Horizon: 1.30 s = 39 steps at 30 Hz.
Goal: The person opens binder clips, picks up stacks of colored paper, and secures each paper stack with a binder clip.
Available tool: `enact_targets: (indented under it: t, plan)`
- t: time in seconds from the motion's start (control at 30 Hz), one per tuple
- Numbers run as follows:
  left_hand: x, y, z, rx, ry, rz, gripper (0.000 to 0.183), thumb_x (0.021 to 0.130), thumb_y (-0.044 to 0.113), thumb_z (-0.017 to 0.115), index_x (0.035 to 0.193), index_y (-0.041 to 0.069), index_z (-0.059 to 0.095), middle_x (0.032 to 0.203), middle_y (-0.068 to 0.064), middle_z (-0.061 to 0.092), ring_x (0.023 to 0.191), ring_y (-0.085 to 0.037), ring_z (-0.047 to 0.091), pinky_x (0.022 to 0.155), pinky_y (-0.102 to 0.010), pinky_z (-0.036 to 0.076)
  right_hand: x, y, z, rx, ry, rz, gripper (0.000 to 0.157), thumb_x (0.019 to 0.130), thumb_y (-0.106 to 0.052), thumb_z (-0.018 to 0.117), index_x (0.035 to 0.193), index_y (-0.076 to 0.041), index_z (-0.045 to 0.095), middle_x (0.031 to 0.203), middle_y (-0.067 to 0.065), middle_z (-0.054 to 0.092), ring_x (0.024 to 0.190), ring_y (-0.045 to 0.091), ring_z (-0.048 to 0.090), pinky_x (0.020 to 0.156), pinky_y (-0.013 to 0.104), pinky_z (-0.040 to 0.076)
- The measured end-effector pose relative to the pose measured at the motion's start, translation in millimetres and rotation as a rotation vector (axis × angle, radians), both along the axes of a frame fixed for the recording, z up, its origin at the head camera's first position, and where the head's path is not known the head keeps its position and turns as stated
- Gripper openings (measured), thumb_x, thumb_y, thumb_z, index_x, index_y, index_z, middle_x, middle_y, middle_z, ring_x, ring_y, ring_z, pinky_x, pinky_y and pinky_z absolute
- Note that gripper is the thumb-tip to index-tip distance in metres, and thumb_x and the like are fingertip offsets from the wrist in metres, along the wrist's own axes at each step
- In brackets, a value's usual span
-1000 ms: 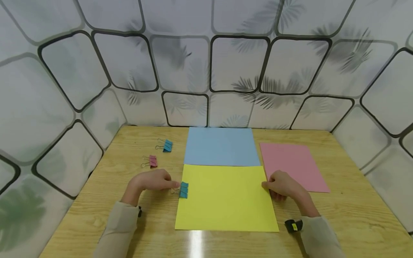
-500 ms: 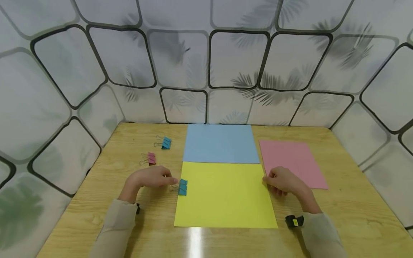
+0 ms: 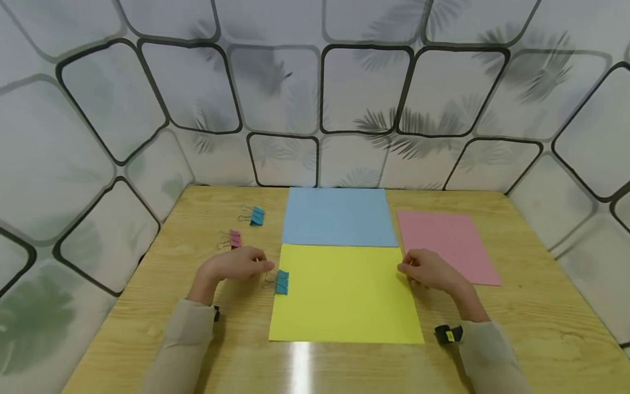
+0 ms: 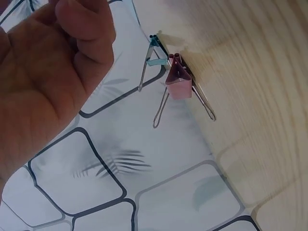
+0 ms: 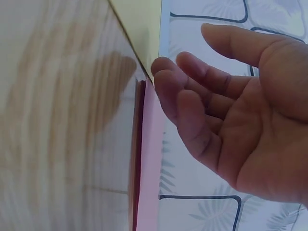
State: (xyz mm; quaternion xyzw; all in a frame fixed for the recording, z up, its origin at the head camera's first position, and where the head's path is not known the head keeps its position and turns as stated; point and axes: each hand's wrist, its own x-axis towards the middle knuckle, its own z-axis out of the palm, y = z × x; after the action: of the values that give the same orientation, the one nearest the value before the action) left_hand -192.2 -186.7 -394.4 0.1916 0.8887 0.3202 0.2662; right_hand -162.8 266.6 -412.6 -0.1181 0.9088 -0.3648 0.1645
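In the head view a yellow sheet (image 3: 346, 295) lies on the wooden table, with a blue binder clip (image 3: 282, 282) gripping its left edge. Just up and left of that clip is my left hand (image 3: 236, 264), fingers loosely bent, holding nothing. The left wrist view shows this hand (image 4: 62, 72) from the palm side, fingertips cut off. My right hand (image 3: 430, 268) hovers at the sheet's upper right edge. In the right wrist view its fingers (image 5: 195, 113) curve loosely, the thumb stands apart, and nothing is between them.
A light blue sheet (image 3: 339, 216) lies behind the yellow one, and a pink sheet (image 3: 450, 241) to the right. Left of the sheets, a second blue binder clip (image 3: 257, 215) and a pink binder clip (image 3: 235, 238) rest on the table. A patterned curtain (image 3: 364, 93) surrounds the back.
My left hand has lifted slightly away from the clip on the yellow sheet. My right hand has risen a little from the sheet's right edge. The papers and clips stay in place.
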Motion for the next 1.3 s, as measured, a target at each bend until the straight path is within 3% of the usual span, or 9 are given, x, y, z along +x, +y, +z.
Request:
enact_targets:
  t: [0.23,0.43,0.53,0.63,0.67,0.77,0.87,1.07,1.3]
  plan:
    - [-11.4,7,5.9,0.083,0.158,0.139,0.036,0.105,0.029,0.049,0.123,0.0,0.061,0.117,-0.016,0.062,0.102,-0.029,0.059,0.091,-0.05,0.047,-11.1,-1,-0.1,-0.002,0.156,-0.067,0.04,0.102,-0.023,0.056,0.13,0.006,0.055,0.124,0.025,0.06,0.105,0.039,0.061,0.087,0.05,0.053]
    - [-23.1,18,13.3,0.107,0.207,0.213,0.048,0.105,0.031,0.047,0.138,-0.004,0.049,0.13,-0.022,0.056,0.116,-0.036,0.055,0.092,-0.052,0.048,-46.4,-14,3.6,0.096,0.233,-0.031,0.07,0.105,-0.037,0.049,0.155,0.002,0.022,0.159,0.031,0.015,0.145,0.05,0.017,0.111,0.068,0.021]
    - [-27.4,22,12.5,0.116,0.226,0.227,0.049,0.105,0.031,0.047,0.14,-0.003,0.048,0.132,-0.022,0.056,0.121,-0.038,0.053,0.106,-0.068,0.028,-68.1,-26,2.3,0.177,0.234,0.004,0.077,0.105,-0.048,0.042,0.159,-0.005,0.007,0.162,0.028,-0.005,0.148,0.048,-0.002,0.112,0.07,0.01]
    - [-30.9,28,9.8,0.115,0.259,0.247,0.046,0.104,0.031,0.049,0.139,0.001,0.049,0.131,-0.019,0.057,0.123,-0.038,0.052,0.102,-0.082,0.001,-85.6,-36,-0.8,0.26,0.249,0.048,0.079,0.105,-0.052,0.039,0.16,-0.008,0.003,0.161,0.028,-0.011,0.148,0.048,-0.009,0.114,0.07,0.006]
    - [-32.7,32,7.9,0.131,0.263,0.245,0.045,0.104,0.03,0.049,0.139,0.0,0.05,0.131,-0.019,0.057,0.124,-0.038,0.052,0.102,-0.082,0.001,-89.7,-38,-1.9,0.276,0.246,0.059,0.079,0.105,-0.051,0.04,0.16,-0.007,0.004,0.161,0.029,-0.011,0.147,0.049,-0.01,0.114,0.069,0.006]
    - [-37.2,44,0.0,0.184,0.264,0.217,0.044,0.105,0.027,0.048,0.138,-0.001,0.049,0.131,-0.02,0.056,0.122,-0.036,0.052,0.109,-0.07,0.022,-98.3,-39,-6.9,0.332,0.234,0.074,0.076,0.106,-0.045,0.042,0.159,-0.003,0.007,0.159,0.034,-0.008,0.146,0.052,-0.007,0.115,0.068,0.005]
    - [-38.0,53,-8.0,0.25,0.234,0.196,0.044,0.105,0.024,0.048,0.138,-0.005,0.048,0.131,-0.021,0.054,0.12,-0.036,0.053,0.098,-0.053,0.045,-105.0,-38,-13.9,0.368,0.203,0.065,0.076,0.106,-0.044,0.042,0.159,-0.002,0.007,0.159,0.035,-0.007,0.146,0.053,-0.007,0.115,0.068,0.004]
    - [-24.0,51,-11.8,0.278,0.177,0.247,0.043,0.105,0.023,0.049,0.138,-0.004,0.048,0.13,-0.021,0.054,0.118,-0.036,0.053,0.094,-0.048,0.048,-120.1,-53,-22.4,0.388,0.144,0.053,0.081,0.103,-0.055,0.04,0.16,-0.006,0.007,0.16,0.032,-0.007,0.147,0.051,-0.007,0.115,0.067,0.001]
    - [-15.5,47,-5.8,0.246,0.209,0.235,0.042,0.105,0.024,0.051,0.135,-0.005,0.05,0.127,-0.018,0.057,0.115,-0.033,0.055,0.094,-0.047,0.049,-127.9,-66,-28.9,0.432,0.173,0.066,0.075,0.105,-0.043,0.045,0.159,-0.006,0.01,0.161,0.03,-0.003,0.148,0.049,-0.004,0.117,0.065,0.006]
